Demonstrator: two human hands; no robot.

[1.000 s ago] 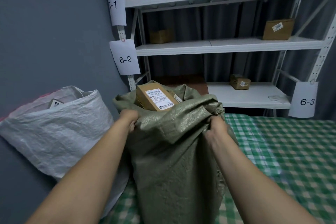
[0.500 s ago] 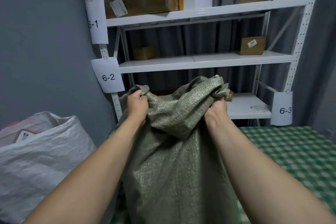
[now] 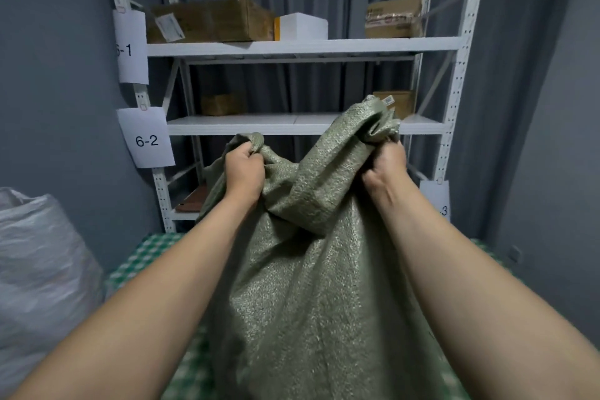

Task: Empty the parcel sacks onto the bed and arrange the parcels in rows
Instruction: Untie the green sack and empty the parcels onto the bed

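- The olive-green woven plastic sack [image 3: 318, 286] was held up over the green-and-white checked bed cover [image 3: 143, 256], between the 2 forearms. Its mouth was gathered into 2 bunches, and its base and contents were out of view.
- The left hand [image 3: 244, 172] had its fingers clenched round the left bunch of the sack's mouth.
- The right hand [image 3: 386, 166] had its fingers clenched round the right bunch, which rose higher than the left.
- The white woven plastic sack [image 3: 42, 263] sat at the left edge, against the grey wall.
- The white metal shelving rack [image 3: 302, 47] stood behind the bed, with paper labels [image 3: 146, 140] marked 6-1 and 6-2 on its left post.
- Brown cardboard boxes [image 3: 211, 21] rested on the upper 2 shelves.
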